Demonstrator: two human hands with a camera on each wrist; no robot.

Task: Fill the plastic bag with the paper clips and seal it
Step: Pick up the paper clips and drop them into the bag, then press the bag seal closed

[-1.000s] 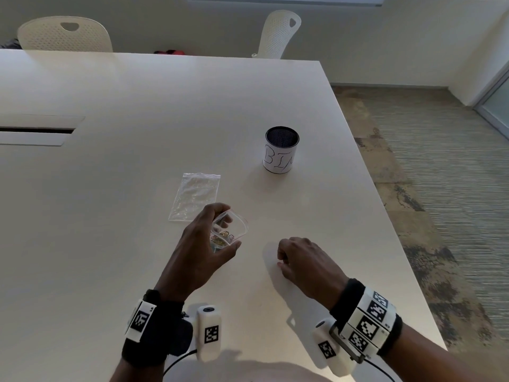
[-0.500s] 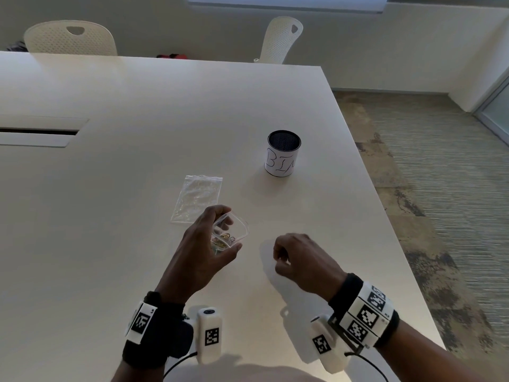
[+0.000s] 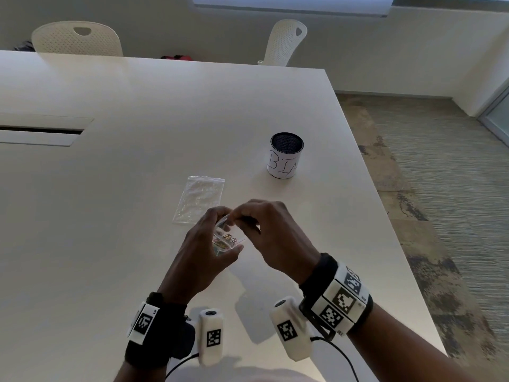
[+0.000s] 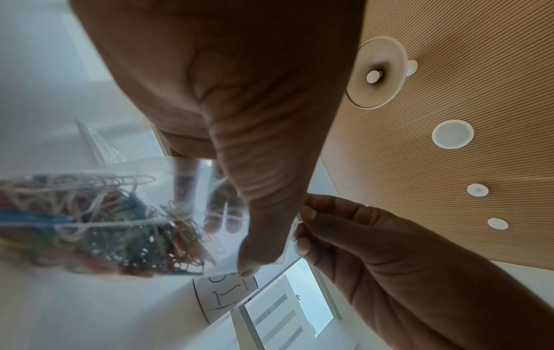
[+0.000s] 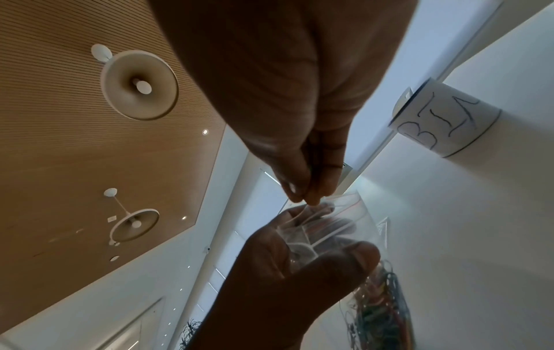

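- You have two hands in view, the left hand (image 3: 205, 250) and the right hand (image 3: 271, 235).
- One clear container (image 3: 226, 238) is held between them.
- It holds a heap of coloured paper clips (image 4: 120, 227), too tangled to count.
- One plastic bag (image 3: 199, 199) lies flat on the one bench (image 3: 110, 188).
- One cup marked "BIN" (image 3: 285, 155) is there.
- You can see two chairs, a left one (image 3: 77, 38) and a right one (image 3: 286, 41), probably both white.

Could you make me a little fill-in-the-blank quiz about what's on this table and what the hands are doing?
1. The left hand holds a clear container of colourful paper ____.
2. The right hand pinches the container's ____ edge.
3. The cup on the table has the word ____ written on it.
4. The plastic bag lies ____ on the table.

Missing words: clips; top; BIN; flat
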